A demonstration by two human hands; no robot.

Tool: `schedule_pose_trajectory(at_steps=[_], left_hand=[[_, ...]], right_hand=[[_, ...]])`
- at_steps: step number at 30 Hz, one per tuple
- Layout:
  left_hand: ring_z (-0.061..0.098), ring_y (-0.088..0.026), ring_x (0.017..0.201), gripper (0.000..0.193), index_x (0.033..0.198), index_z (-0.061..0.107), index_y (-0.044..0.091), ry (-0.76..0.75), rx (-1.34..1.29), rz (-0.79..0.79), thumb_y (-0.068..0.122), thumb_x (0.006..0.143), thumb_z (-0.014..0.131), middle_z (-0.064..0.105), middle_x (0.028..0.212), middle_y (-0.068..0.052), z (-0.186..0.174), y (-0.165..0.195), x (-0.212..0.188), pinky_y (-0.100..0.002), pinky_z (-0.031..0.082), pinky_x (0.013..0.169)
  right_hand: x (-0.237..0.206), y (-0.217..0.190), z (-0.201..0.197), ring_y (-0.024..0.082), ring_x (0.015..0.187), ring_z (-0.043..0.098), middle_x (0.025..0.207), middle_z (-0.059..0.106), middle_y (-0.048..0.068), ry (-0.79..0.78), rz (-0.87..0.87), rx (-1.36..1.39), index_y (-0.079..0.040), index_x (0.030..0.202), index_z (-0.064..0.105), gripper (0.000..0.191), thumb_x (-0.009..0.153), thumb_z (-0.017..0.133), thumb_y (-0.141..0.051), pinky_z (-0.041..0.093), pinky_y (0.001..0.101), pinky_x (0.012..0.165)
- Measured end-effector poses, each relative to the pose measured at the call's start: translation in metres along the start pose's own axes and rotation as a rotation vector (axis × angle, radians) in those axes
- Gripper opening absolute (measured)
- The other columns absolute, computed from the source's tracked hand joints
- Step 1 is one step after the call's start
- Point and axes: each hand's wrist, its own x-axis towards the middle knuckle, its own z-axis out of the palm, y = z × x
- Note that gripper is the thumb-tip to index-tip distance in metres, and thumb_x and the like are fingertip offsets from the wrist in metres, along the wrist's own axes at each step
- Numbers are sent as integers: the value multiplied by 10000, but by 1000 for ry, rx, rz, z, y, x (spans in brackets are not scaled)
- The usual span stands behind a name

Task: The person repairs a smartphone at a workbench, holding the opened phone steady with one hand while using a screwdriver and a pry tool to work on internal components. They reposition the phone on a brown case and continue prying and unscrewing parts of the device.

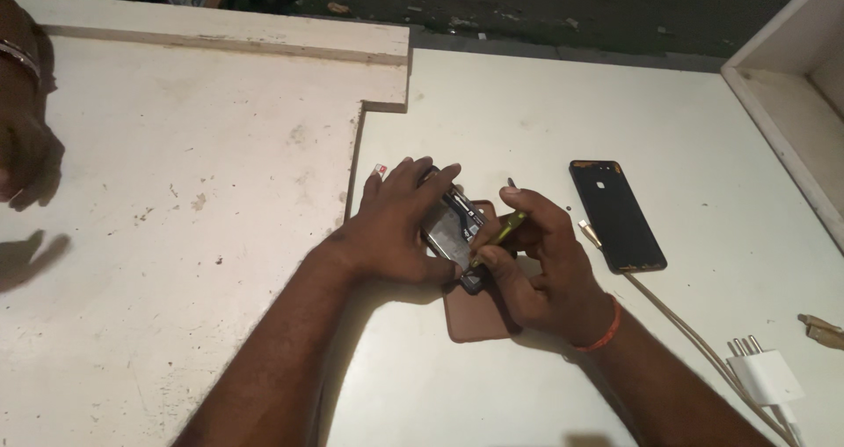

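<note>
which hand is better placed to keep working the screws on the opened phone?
Right, probably: the right hand already grips the screwdriver with its tip at the opened phone. The left hand is spread over the phone, steadying it.

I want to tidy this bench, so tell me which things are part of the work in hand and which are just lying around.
In hand:
left hand holding the opened phone
right hand holding the yellow-green screwdriver
brown case underneath

Lying about:
black back cover
beige cable
white plug
another person's hand at the table's far left

Opened phone (453,229) half-hidden under fingers (413,183)
</note>
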Motion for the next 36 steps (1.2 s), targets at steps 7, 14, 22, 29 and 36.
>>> schedule_pose_trajectory(at_steps=[7,14,22,29,36], left_hand=[[116,-407,1557,1199,1593,298,189,2,1,10,461,571,863,252,1625,-254,1,-3,1,-567,23,1243],[137,-384,1560,1195,1584,304,152,18,-9,8,447,567,858,255,1618,-265,0,1,-1,-558,8,1249],[117,-387,1568,1126,1574,326,148,29,-41,2,472,638,862,246,1619,-269,-1,4,-3,-536,6,1256],[148,-386,1560,1156,1576,331,153,31,-31,-4,443,596,873,255,1616,-257,-2,4,-3,-536,15,1253],[161,-387,1547,1195,1572,317,152,10,-29,-27,432,561,888,250,1609,-255,-3,6,-2,-543,24,1250]], right_hand=[[3,-4,-2,154,917,743,1042,693,109,-14,-21,-33,-67,1518,318,607,1013,635,42,642,290,823],[8,-18,-3,175,874,793,1034,764,109,-31,9,-298,-82,1404,483,619,894,834,-79,627,289,738],[11,-27,0,191,883,819,1028,778,116,-7,70,-190,-81,1417,506,588,900,777,-10,667,290,760],[12,-30,0,208,957,817,1104,768,126,-12,0,-170,-67,1430,520,521,953,709,27,667,305,821],[13,-34,-2,201,929,812,1092,773,127,-33,-46,-201,-69,1411,546,574,893,782,4,641,284,796]])
